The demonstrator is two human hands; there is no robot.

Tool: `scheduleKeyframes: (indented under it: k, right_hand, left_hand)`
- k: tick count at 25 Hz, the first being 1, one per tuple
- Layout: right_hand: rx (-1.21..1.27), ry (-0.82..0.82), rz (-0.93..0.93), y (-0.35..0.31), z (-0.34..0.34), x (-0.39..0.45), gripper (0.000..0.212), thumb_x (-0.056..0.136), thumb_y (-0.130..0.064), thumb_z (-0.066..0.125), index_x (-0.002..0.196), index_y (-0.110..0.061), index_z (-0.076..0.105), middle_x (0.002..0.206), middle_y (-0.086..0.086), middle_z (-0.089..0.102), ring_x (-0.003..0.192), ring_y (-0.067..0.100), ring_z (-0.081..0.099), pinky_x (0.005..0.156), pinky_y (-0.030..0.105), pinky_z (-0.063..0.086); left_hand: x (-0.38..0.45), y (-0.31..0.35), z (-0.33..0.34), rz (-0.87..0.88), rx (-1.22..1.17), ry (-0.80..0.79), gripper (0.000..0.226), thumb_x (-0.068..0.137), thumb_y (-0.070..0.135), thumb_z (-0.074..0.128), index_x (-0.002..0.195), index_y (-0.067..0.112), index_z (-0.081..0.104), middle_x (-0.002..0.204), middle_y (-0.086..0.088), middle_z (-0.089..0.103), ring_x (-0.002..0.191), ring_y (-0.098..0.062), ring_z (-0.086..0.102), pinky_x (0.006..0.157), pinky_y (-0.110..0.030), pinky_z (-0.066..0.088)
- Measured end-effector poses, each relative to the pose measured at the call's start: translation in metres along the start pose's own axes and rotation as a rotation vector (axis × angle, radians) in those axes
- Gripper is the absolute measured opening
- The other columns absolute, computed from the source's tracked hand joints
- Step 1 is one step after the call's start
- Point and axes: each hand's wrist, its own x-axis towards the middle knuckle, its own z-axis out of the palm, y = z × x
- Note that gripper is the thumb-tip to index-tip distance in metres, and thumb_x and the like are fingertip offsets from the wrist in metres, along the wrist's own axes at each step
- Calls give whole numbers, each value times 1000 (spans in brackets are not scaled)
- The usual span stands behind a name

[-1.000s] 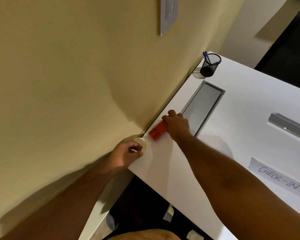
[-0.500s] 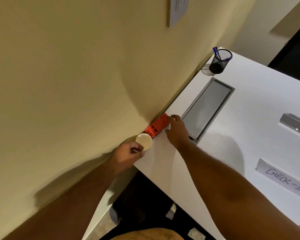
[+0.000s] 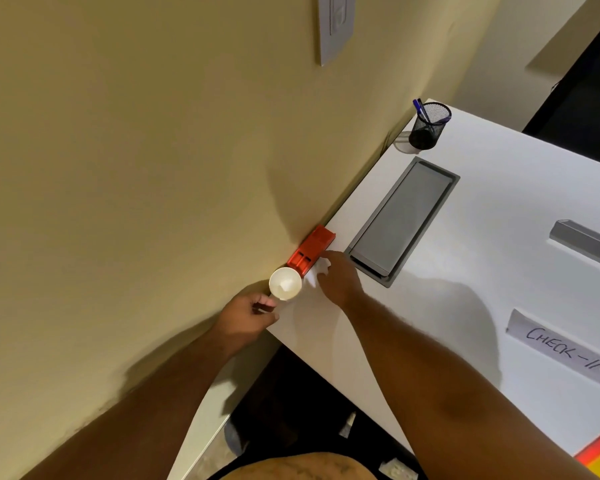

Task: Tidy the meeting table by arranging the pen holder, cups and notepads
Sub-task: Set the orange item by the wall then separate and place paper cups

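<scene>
while the left hand (image 3: 248, 315) pinched a small white cup (image 3: 285, 283) holding crumpled paper, the right hand (image 3: 336, 277) clutched white paper (image 3: 315, 271) beside an orange block (image 3: 310, 250).

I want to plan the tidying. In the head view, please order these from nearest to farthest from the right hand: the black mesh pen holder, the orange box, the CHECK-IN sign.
From the right hand:
1. orange box, beside the fingers, against the wall.
2. CHECK-IN sign, to the right.
3. black mesh pen holder, at the table's far corner.
</scene>
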Motion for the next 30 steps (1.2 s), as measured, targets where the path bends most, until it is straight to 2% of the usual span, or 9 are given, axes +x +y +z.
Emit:
scheduleKeyframes:
  k: [3,5,8,11,13,18,21,26,30]
  right_hand:
    - [55,56,50,2,-4,-15,33,94,-10,66,127,-17,66,125,-1,65,108,16,64,101,35,54]
    - [117,79,58,1,0,-29,31,95,-7,65,124,-19,67,124,-2,68,106,14,65,99,32,55]
    - [166,41,87,-8,10,-48,21,97,-31,68,115,-19,69,113,-4,72,103,15,68,91,30,56]
    - [57,29,131,-20,20,-54,41,91,-54,69,114,-20,69,110,-7,72,100,12,68,85,26,55]
    - [-57,64,128,-26,24,-55,44,89,-59,70,112,-21,70,107,-7,74,98,13,70,86,29,58]
    - [-144,124,149,-34,24,-59,29,90,-39,76,110,-18,73,111,3,78,100,21,74,86,36,62]
    - [-71,181,173,-36,18,-76,20,88,-33,78,102,-19,73,100,0,75,92,20,72,80,34,60]
    - [14,306,146,-37,3,-125,10,87,-29,79,91,-22,74,91,-7,70,84,13,66,63,20,46]
    - [18,345,110,-44,-3,-179,7,86,-29,80,87,-23,76,86,-8,71,80,11,68,62,21,48]
  left_hand:
    - [-2,2,0,-6,21,6,18,88,16,77,106,16,74,107,-2,74,101,-18,68,94,-33,51]
    - [-3,3,2,-11,64,21,17,87,17,78,103,19,74,105,1,73,101,-19,68,95,-35,51]
    - [-4,3,8,-6,100,56,16,86,20,79,100,20,72,98,9,70,96,-14,66,89,-31,51]
    - [-9,3,15,2,124,94,18,87,19,78,104,17,70,97,9,67,93,-13,63,80,-25,43]
    - [-11,0,16,-6,144,85,21,87,22,78,106,18,70,103,7,68,97,-15,64,79,-25,45]
    - [-22,-12,10,24,165,99,25,85,25,79,108,24,71,109,3,70,97,-15,66,84,-28,51]
    - [-31,-17,8,47,169,107,28,84,23,80,107,28,67,115,1,70,99,-16,67,87,-29,53]
    - [-49,2,10,180,188,112,66,81,22,83,139,20,52,130,3,59,117,-18,59,103,-38,52]
    - [-77,12,13,310,173,105,83,74,21,90,145,18,48,139,2,56,127,-18,53,108,-36,46]
